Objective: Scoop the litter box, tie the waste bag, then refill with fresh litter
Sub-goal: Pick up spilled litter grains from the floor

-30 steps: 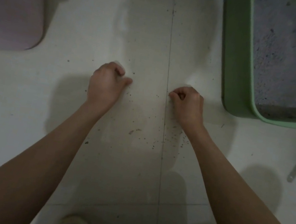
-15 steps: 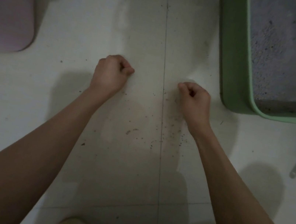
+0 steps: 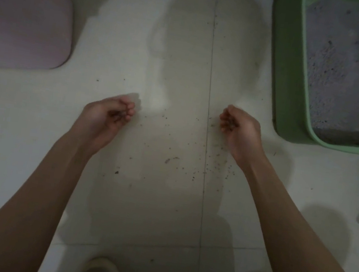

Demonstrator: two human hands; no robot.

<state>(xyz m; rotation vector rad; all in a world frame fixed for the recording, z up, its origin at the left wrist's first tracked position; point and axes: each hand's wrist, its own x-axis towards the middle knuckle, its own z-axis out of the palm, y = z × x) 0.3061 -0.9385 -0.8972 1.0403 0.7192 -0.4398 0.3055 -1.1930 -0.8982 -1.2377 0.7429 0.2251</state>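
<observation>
Above the pale tiled floor (image 3: 186, 54), strewn with dark litter crumbs between the forearms, the person's left hand (image 3: 106, 116) and right hand (image 3: 238, 128) hover palm-up, fingers loosely curled and holding nothing, well apart from each other. At the right edge sits the green plastic litter box (image 3: 283, 65) holding grey granular litter (image 3: 338, 74), near the right hand but untouched, and no scoop or waste bag can be identified. Judged from this, scooping is not yet under way, and the empty hands appear merely poised to begin.
</observation>
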